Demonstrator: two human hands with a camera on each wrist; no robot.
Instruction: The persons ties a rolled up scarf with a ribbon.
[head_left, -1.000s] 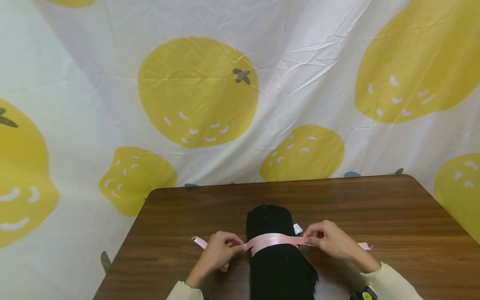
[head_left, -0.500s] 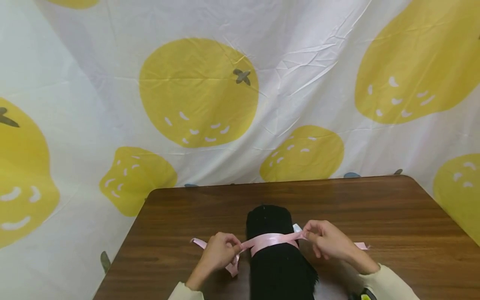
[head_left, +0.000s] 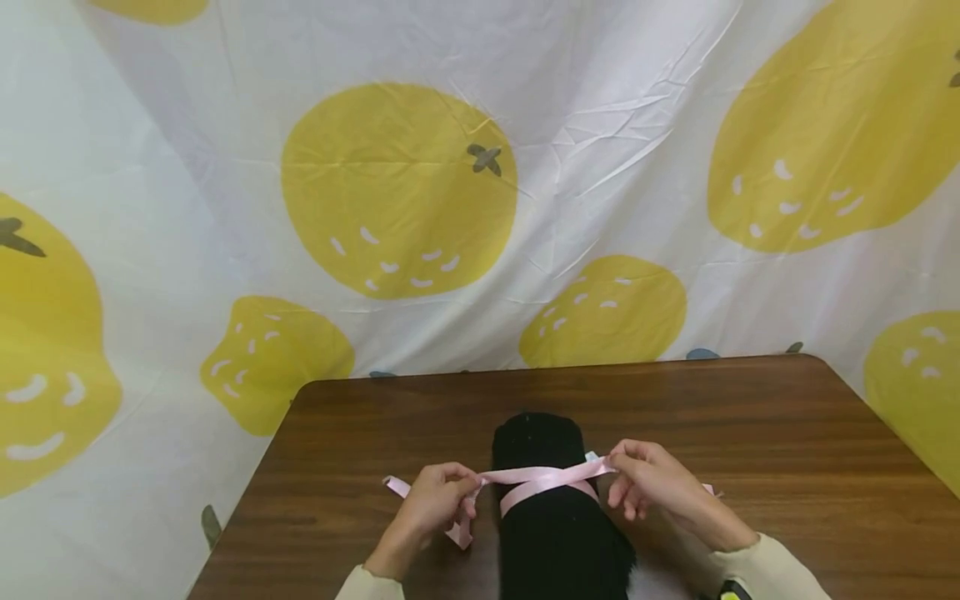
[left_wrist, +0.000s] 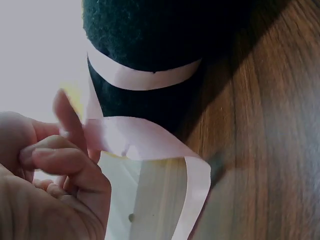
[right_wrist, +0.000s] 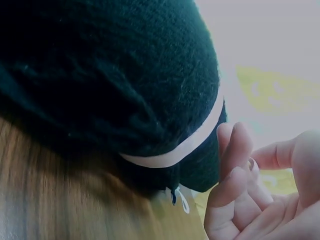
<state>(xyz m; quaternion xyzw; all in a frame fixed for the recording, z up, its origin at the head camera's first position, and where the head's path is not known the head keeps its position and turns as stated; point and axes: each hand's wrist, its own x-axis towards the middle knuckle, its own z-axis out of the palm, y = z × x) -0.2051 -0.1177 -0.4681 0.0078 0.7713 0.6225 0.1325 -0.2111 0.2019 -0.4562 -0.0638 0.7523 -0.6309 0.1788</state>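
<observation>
A black rolled cloth with a fuzzy surface and a frayed edge (head_left: 558, 542) lies lengthwise on the wooden table. Around its middle runs a pink satin ribbon (head_left: 546, 477), whose two strands cross on top of the roll. On the left side my left hand (head_left: 435, 500) pinches one strand between thumb and fingers; its tail (left_wrist: 197, 190) hangs down toward the tabletop. My right hand (head_left: 660, 483) pinches the other strand at the roll's right side. The right wrist view shows the ribbon band (right_wrist: 175, 155) passing under the roll, with that hand's fingers curled beside it.
A white tag (head_left: 592, 456) sticks out at the roll's right side, and a thin loop (right_wrist: 184, 201) hangs there. The brown wooden table (head_left: 750, 417) reaches back to a white curtain (head_left: 600, 167) printed with yellow fruit.
The two ribbon strands, lying nearly together before, now cross in a visible X over the roll. My left hand has risen slightly, and the ribbon end at my right hand has lifted.
</observation>
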